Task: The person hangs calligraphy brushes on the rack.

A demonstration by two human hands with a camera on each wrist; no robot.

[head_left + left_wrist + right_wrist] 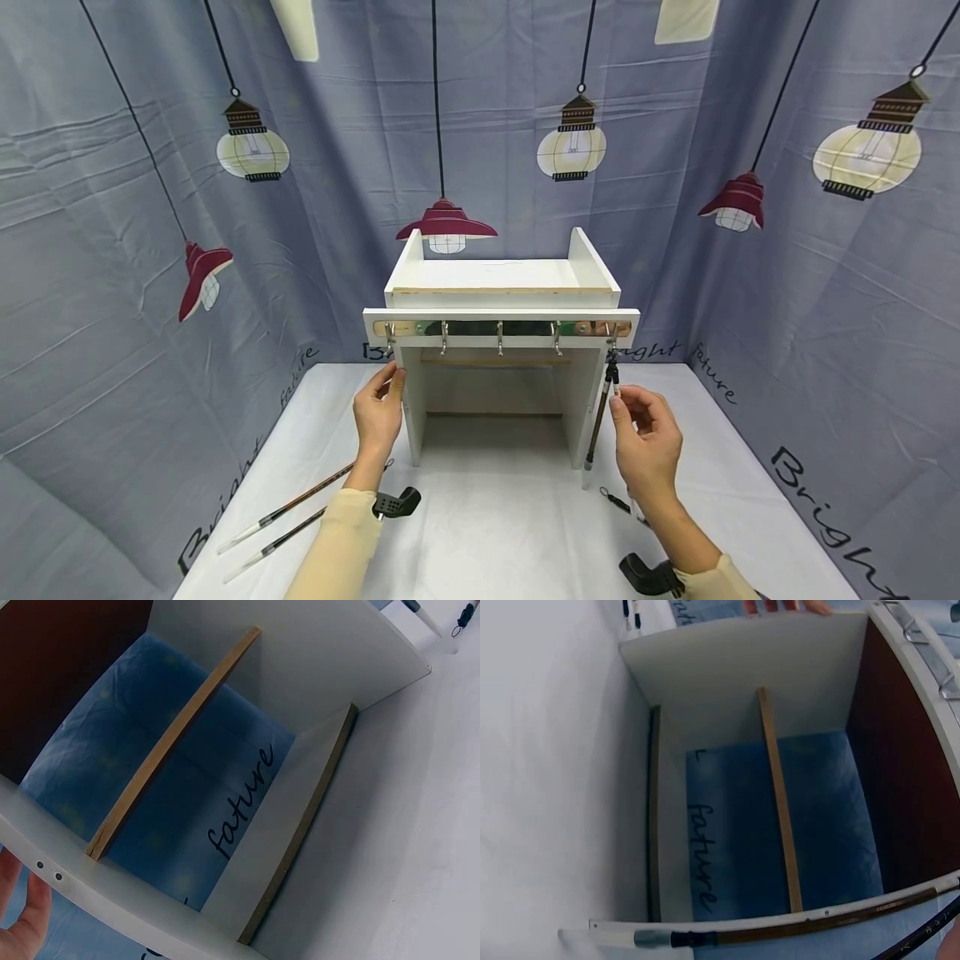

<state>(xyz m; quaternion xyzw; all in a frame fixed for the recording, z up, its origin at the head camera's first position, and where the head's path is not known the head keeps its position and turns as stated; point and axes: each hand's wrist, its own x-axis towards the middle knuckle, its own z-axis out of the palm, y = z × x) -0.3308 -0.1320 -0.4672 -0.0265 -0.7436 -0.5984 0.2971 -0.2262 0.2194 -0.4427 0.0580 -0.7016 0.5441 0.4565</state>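
A white wooden rack [502,298] with a row of metal hooks [500,337] stands on the table. My left hand [377,412] touches its left side panel, fingers on the outer face in the left wrist view. A brown-handled calligraphy brush [597,421] hangs from the rightmost hook [612,333], tip down, along the right panel. Beside it, my right hand [647,437] pinches the upper end of a black-handled brush [922,930] just below that hook. Whether its loop is over the hook, I cannot tell. The palm hides most of this brush in the head view.
Two more brushes [296,502] [288,537] lie on the white tabletop [487,533] at the left, partly under my left forearm. Another brush [617,501] lies below my right hand. A grey-blue curtain [495,125] with printed lamps surrounds the table.
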